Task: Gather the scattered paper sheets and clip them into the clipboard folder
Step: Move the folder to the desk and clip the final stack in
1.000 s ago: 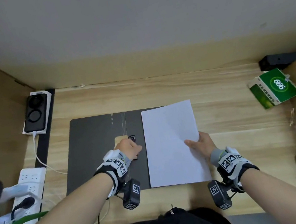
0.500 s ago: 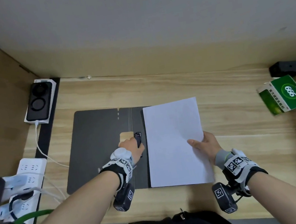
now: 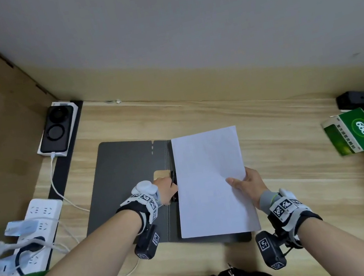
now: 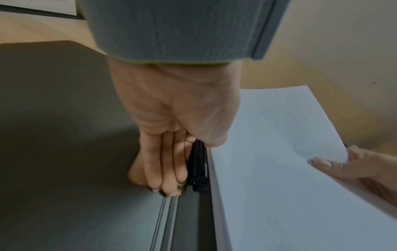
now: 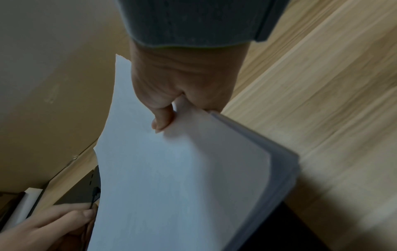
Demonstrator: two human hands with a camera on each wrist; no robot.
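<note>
Head view: clipboard folder (image 3: 121, 183) lies open flat on desk (image 3: 284, 145), spine running away from the person. Black clip (image 3: 173, 179) sits on the spine, about mid-length. Paper stack (image 3: 209, 181) lies just R of the clip, long axis parallel to the spine, its L edge butted against the clip line. L hand (image 3: 167, 191) is on the clip; R hand (image 3: 247, 186) is on the stack's R edge, on the far side from the clip. The L hand is the nearer one to the clip.

L wrist view: L hand's fingers (image 4: 163, 166) are curled down beside the clip (image 4: 198, 166), thumb side over its top, gripping or pressing it. The clip looks raised, though whether it is fully open can't be told. Paper edge (image 4: 217, 186) runs alongside the clip, touching or nearly so.

R wrist view: R hand (image 5: 182, 81) pinches the stack (image 5: 182, 178), thumb on top, fingers hidden under. The held edge is lifted, so the sheets slope down toward the clip.

Judgement: the next move is a short slide L, pushing the stack's L edge under the clip.
</note>
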